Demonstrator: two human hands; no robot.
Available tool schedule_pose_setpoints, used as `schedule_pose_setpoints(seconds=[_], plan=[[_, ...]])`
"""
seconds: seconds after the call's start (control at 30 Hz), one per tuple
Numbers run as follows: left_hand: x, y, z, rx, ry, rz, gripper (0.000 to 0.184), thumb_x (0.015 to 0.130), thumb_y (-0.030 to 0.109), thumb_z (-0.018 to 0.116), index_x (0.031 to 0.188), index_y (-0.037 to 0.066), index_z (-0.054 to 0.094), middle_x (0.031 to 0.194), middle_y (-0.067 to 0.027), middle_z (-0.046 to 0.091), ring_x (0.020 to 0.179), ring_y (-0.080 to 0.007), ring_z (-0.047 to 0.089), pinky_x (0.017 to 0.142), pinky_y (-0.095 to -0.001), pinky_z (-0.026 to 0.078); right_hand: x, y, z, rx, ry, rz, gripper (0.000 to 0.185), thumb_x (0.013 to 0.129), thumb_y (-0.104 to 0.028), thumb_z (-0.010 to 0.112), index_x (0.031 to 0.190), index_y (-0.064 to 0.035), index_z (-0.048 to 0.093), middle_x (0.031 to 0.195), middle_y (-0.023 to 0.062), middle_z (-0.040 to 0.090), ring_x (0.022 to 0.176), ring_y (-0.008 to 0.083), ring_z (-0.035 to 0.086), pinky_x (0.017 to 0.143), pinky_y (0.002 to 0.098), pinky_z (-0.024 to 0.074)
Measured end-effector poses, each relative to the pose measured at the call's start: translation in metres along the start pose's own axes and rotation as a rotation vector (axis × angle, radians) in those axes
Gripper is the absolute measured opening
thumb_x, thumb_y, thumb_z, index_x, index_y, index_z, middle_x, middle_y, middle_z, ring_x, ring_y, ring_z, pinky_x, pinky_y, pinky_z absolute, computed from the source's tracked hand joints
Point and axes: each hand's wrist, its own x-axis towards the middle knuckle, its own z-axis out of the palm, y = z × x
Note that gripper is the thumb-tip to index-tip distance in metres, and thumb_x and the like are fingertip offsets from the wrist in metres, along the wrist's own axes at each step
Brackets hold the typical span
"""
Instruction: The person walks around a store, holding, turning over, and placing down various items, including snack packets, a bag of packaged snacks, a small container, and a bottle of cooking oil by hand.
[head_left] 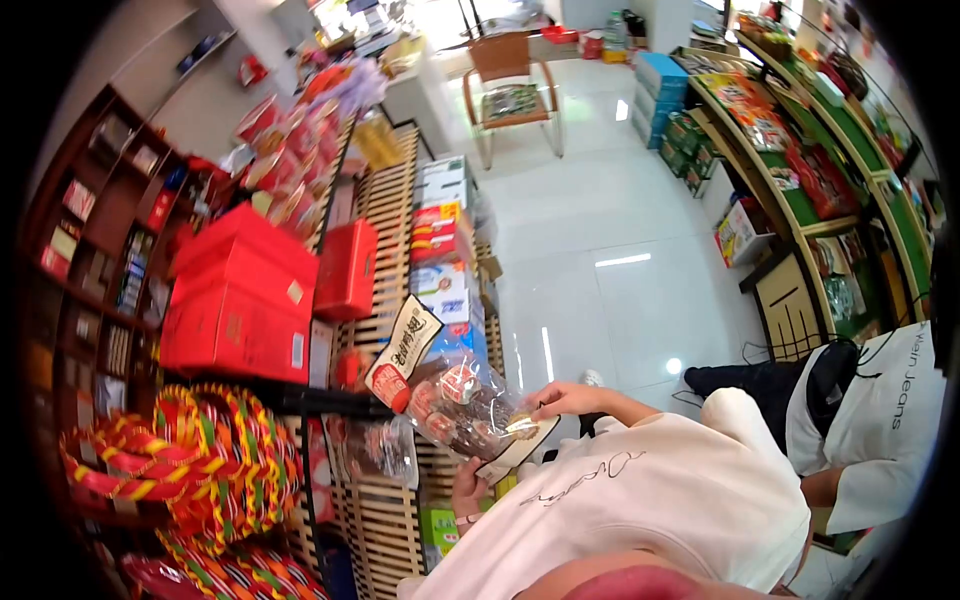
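Note:
A clear plastic package with dark contents, red-and-white labels and a cream printed top is held in front of my white shirt, over the edge of the slatted shelf. My right hand is closed on its lower right corner. My left hand grips its lower edge from the other side, partly hidden by the package. A similar clear package lies on the slatted shelf just left of the held one.
Slatted shelves carry red boxes and patterned baskets at left. A chair stands on the tiled floor ahead. Curved display shelves line the right. Another person in a white shirt stands close by at right.

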Motion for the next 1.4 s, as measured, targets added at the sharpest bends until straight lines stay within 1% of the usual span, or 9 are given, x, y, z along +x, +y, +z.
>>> schedule_pose_setpoints(seconds=[0.17, 0.27, 0.37, 0.57, 0.8, 0.93, 1.13, 1.23, 1.4], plan=[[0.075, 0.022, 0.088, 0.275, -0.152, 0.017, 0.054, 0.069, 0.012, 0.064, 0.117, -0.001, 0.040, 0.107, -0.0100, 0.053, 0.096, -0.0232, 0.054, 0.081, -0.0354, 0.045, -0.053, -0.025, -0.061, 0.007, 0.229, -0.074, 0.015, 0.081, -0.019, 0.055, 0.077, -0.0072, 0.047, 0.081, -0.0028, 0.047, 0.081, 0.0051, 0.040, 0.072, 0.0234, 0.0340], [0.132, 0.022, 0.142, 0.413, -0.266, 0.021, 0.057, 0.067, 0.010, 0.064, 0.117, -0.001, 0.039, 0.109, -0.0103, 0.052, 0.097, -0.0234, 0.052, 0.083, -0.0334, 0.043, -0.087, -0.052, -0.094, 0.264, 0.350, -0.005, 0.043, 0.081, -0.024, 0.054, 0.118, -0.0075, 0.038, 0.102, 0.0030, 0.047, 0.095, 0.0096, 0.042, 0.082, 0.0255, 0.0343], [0.169, 0.022, 0.220, 0.541, -0.348, -0.032, 0.051, 0.068, -0.002, 0.061, 0.114, 0.000, 0.040, 0.101, -0.0088, 0.054, 0.092, -0.0185, 0.053, 0.077, -0.0292, 0.044, -0.101, -0.040, -0.147, 0.062, 0.436, -0.211, 0.067, 0.078, -0.030, 0.058, 0.132, -0.0113, 0.023, 0.118, 0.0077, 0.044, 0.106, 0.0152, 0.042, 0.088, 0.0275, 0.0343], [0.245, 0.013, 0.313, 1.022, -0.497, -0.002, 0.046, 0.066, 0.009, 0.069, 0.106, -0.002, 0.047, 0.094, -0.0058, 0.055, 0.080, -0.0114, 0.053, 0.070, -0.0246, 0.044, -0.140, -0.049, -0.197, 0.209, 0.641, -0.238, 0.068, 0.075, -0.021, 0.062, 0.131, -0.0084, 0.024, 0.119, 0.0092, 0.043, 0.109, 0.0189, 0.042, 0.090, 0.0306, 0.0344], [0.298, 0.010, 0.348, 1.073, -0.492, -0.180, 0.049, 0.067, 0.011, 0.069, 0.108, -0.004, 0.047, 0.099, -0.0065, 0.054, 0.089, -0.0137, 0.052, 0.080, -0.0265, 0.041, -0.140, -0.059, -0.250, 0.298, 0.656, -0.238, 0.067, 0.075, -0.020, 0.062, 0.130, -0.0059, 0.026, 0.121, 0.0084, 0.042, 0.111, 0.0180, 0.040, 0.093, 0.0312, 0.0322], [0.344, 0.019, 0.331, 0.893, -0.479, -0.134, 0.048, 0.068, 0.009, 0.067, 0.109, -0.004, 0.045, 0.101, -0.0072, 0.054, 0.091, -0.0147, 0.051, 0.082, -0.0277, 0.040, -0.102, -0.068, -0.293, 0.254, 0.649, -0.225, 0.069, 0.075, -0.020, 0.063, 0.130, -0.0042, 0.025, 0.122, 0.0081, 0.041, 0.114, 0.0172, 0.037, 0.094, 0.0304, 0.0302], [0.433, 0.070, 0.295, 0.735, -0.382, -0.136, 0.048, 0.067, 0.007, 0.068, 0.108, -0.003, 0.044, 0.089, -0.0050, 0.055, 0.078, -0.0129, 0.053, 0.068, -0.0244, 0.044, -0.025, -0.124, -0.346, 0.245, 0.611, -0.115, 0.065, 0.076, -0.019, 0.062, 0.129, -0.0025, 0.027, 0.122, 0.0082, 0.041, 0.112, 0.0174, 0.039, 0.094, 0.0293, 0.0308], [0.467, 0.106, 0.325, 0.545, -0.399, -0.165, 0.048, 0.068, 0.007, 0.066, 0.109, -0.003, 0.043, 0.092, -0.0061, 0.053, 0.080, -0.0130, 0.053, 0.068, -0.0246, 0.044, 0.015, -0.161, -0.381, 0.151, 0.618, -0.145, 0.064, 0.076, -0.021, 0.062, 0.128, -0.0021, 0.029, 0.122, 0.0084, 0.042, 0.111, 0.0170, 0.040, 0.093, 0.0292, 0.0312], [0.540, 0.168, 0.328, 0.696, -0.349, -0.103, 0.046, 0.070, 0.007, 0.065, 0.110, -0.002, 0.043, 0.100, -0.0082, 0.053, 0.088, -0.0151, 0.052, 0.074, -0.0269, 0.044, 0.082, -0.196, -0.448, 0.178, 0.593, -0.099, 0.063, 0.076, -0.028, 0.062, 0.127, -0.0060, 0.032, 0.121, 0.0076, 0.043, 0.109, 0.0162, 0.041, 0.091, 0.0284, 0.0326]])
